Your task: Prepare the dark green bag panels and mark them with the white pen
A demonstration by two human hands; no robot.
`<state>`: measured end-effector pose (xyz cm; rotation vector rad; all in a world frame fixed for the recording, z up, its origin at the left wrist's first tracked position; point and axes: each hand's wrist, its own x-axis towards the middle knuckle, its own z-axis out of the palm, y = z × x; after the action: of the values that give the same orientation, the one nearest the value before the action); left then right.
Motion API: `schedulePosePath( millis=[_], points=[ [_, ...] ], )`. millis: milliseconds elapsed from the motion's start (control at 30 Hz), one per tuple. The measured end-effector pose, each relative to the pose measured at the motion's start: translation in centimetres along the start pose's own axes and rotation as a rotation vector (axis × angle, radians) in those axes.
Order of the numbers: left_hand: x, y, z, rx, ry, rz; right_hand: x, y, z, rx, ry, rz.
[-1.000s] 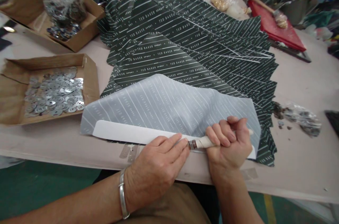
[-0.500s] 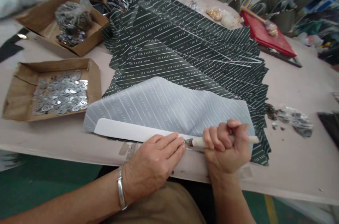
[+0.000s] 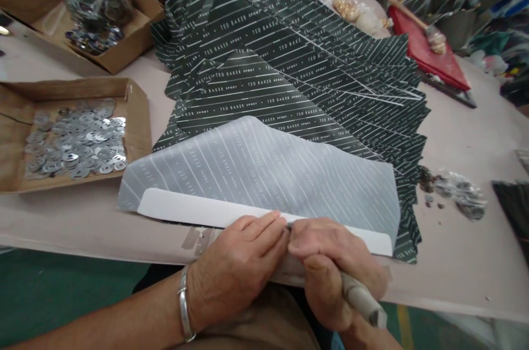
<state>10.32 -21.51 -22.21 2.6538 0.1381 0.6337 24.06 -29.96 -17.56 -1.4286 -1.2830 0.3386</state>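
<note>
A grey-backed fabric panel (image 3: pixel 264 168) lies in front of me, its printed lines showing through. A white stiff strip (image 3: pixel 185 206) runs along its near edge. My left hand (image 3: pixel 243 262), with a silver bangle at the wrist, lies on this strip with its fingers stretched out side by side. My right hand (image 3: pixel 334 256) is wrapped round a hand tool with a pale, round handle (image 3: pixel 363 300). The handle's end sticks out below the fist, toward me. A small dark metal bit (image 3: pixel 289 225) shows between the two hands; the tool's tip is otherwise hidden.
A cardboard tray (image 3: pixel 138 118) of slotted metal washers (image 3: pixel 78 146) stands at left, with another cardboard box (image 3: pixel 140 25) behind it. Dark printed fabric panels (image 3: pixel 264 30) are stacked beyond. Bagged metal bits (image 3: pixel 463 193) and a red flat item (image 3: pixel 430 47) lie at right.
My right hand has turned the tool, so its handle now points down toward me instead of rightward, and has moved closer to the left hand. The view has shifted slightly.
</note>
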Motion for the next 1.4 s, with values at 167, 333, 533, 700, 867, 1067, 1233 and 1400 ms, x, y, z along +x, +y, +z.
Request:
schedulePosePath(
  millis=[167,333,533,700,867,1067,1233,1400],
  points=[
    [0.2,0.1,-0.1,-0.005,-0.074,-0.003,1.1,0.8,0.2,0.055,0.074,0.24],
    [-0.1,-0.1,0.5,-0.001,-0.11,0.012,2.8,0.0,1.2,0.02,-0.023,0.194],
    [-0.8,-0.1,1.8,0.03,-0.077,0.009,3.8,-1.4,2.5,-0.198,-0.237,0.038],
    [-0.9,0.0,1.9,0.018,-0.075,-0.009,3.8,-1.2,2.5,-0.229,-0.249,0.049],
    [-0.9,0.0,1.9,0.017,-0.088,-0.026,3.5,-0.8,2.0,-0.249,-0.293,-0.025],
    [-0.4,-0.1,0.8,-0.016,-0.093,-0.003,3.3,-0.6,0.7,-0.077,-0.083,0.137],
    [-0.4,-0.1,0.6,-0.035,-0.011,-0.03,2.6,-1.5,0.4,0.27,0.249,0.269],
    [-0.4,0.0,0.6,-0.043,-0.026,-0.038,1.8,-0.8,0.8,0.331,0.17,0.32]
  ],
)
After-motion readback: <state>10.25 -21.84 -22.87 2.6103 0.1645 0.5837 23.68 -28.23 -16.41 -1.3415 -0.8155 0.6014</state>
